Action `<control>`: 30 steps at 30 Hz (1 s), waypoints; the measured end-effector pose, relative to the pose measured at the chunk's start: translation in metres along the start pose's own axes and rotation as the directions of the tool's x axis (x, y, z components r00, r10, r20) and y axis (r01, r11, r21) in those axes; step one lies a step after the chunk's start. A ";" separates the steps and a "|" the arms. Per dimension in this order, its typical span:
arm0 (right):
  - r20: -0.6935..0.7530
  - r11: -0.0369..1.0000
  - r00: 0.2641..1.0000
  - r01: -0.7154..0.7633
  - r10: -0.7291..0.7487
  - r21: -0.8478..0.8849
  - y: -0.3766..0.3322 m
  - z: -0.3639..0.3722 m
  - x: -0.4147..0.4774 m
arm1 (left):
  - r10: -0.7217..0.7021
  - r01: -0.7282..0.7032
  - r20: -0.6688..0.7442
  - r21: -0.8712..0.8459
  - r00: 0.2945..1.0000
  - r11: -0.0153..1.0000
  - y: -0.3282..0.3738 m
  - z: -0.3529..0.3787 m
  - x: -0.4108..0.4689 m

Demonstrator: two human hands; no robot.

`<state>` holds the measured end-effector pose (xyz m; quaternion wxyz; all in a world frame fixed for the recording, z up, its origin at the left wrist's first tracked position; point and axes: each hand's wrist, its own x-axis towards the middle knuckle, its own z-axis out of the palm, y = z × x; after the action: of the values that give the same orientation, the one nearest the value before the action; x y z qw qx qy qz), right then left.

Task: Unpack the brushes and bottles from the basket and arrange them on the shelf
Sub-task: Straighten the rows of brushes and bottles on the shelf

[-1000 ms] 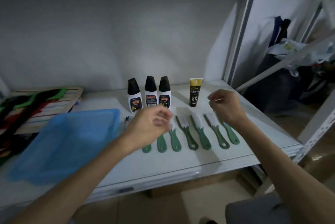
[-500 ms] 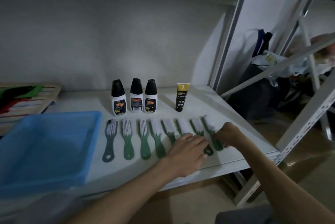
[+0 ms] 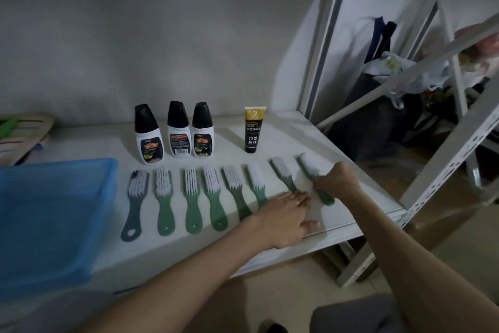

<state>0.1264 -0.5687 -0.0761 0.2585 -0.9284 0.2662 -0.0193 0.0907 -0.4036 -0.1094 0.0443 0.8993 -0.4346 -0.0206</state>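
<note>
Several green-handled brushes with white bristles lie in a row on the white shelf (image 3: 286,138). The leftmost brush (image 3: 134,203) has a grey handle. Three white bottles with black caps (image 3: 175,131) and a black-and-gold tube (image 3: 253,129) stand behind the row. My right hand (image 3: 337,180) grips the handle of the rightmost brush (image 3: 310,168). My left hand (image 3: 286,218) lies flat with fingers spread, its fingertips on the handle of the second brush from the right (image 3: 282,172). The blue basket (image 3: 67,197) sits at the left.
White metal uprights (image 3: 321,44) and a slanted brace (image 3: 432,62) frame the shelf's right end. Dark bags and clutter (image 3: 383,106) lie on the floor beyond. A wooden board with coloured items (image 3: 24,130) rests at the far left. The shelf's front edge is just under my left hand.
Both hands came down from above the row to the two rightmost brushes, which now lie further right and more spread apart. The view shifted right and closer.
</note>
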 end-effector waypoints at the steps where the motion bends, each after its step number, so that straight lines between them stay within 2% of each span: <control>1: -0.007 1.000 1.000 -0.018 0.018 0.019 0.002 -0.001 0.002 | 0.000 0.000 0.006 -0.012 1.000 1.000 -0.001 0.001 0.003; 6: -0.064 0.993 0.994 -0.079 0.085 0.087 0.009 -0.002 0.011 | -0.014 0.016 0.024 -0.081 1.000 0.997 -0.006 0.004 0.013; 12: -0.095 0.995 0.992 -0.083 0.087 0.049 0.011 -0.002 0.011 | -0.010 0.012 0.039 -0.066 0.999 0.998 -0.008 0.004 0.013; 15: -0.126 0.999 0.992 -0.036 0.031 -0.038 0.001 -0.006 0.002 | -0.038 0.042 0.041 -0.083 0.998 0.996 -0.007 -0.008 0.003; 18: -0.219 0.993 0.968 0.119 -0.119 -0.014 -0.024 -0.009 -0.012 | -0.152 0.156 0.036 -0.119 0.988 0.981 -0.003 -0.025 -0.013; 19: -0.190 0.982 0.965 0.187 -0.181 0.012 -0.033 -0.008 -0.018 | -0.194 0.198 0.042 -0.106 0.980 0.974 -0.002 -0.029 -0.021; 21: -0.001 0.959 0.960 0.279 -0.280 0.043 -0.050 0.000 -0.035 | -0.269 0.274 0.085 -0.054 0.959 0.960 -0.004 -0.034 -0.042; 23: 0.217 0.947 0.923 0.322 -0.318 0.017 -0.062 0.013 -0.055 | -0.329 0.330 0.119 0.010 0.937 0.944 -0.008 -0.033 -0.065; 24: 0.272 0.941 0.906 0.340 -0.325 -0.005 -0.066 0.020 -0.062 | -0.352 0.350 0.120 0.031 0.928 0.936 -0.010 -0.031 -0.076; 27: 0.310 0.930 0.893 0.362 -0.327 -0.063 -0.072 0.037 -0.068 | -0.389 0.388 0.086 0.034 0.917 0.921 -0.013 -0.023 -0.094; 30: 0.294 0.929 0.899 0.360 -0.324 -0.079 -0.073 0.045 -0.072 | -0.394 0.394 -0.010 -0.012 0.919 0.919 -0.018 -0.018 -0.095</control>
<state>0.1081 -0.4584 -0.0715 0.2238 -0.9692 0.0608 0.0826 0.0472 -0.3165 -0.0935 0.0461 0.9683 -0.2443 -0.0259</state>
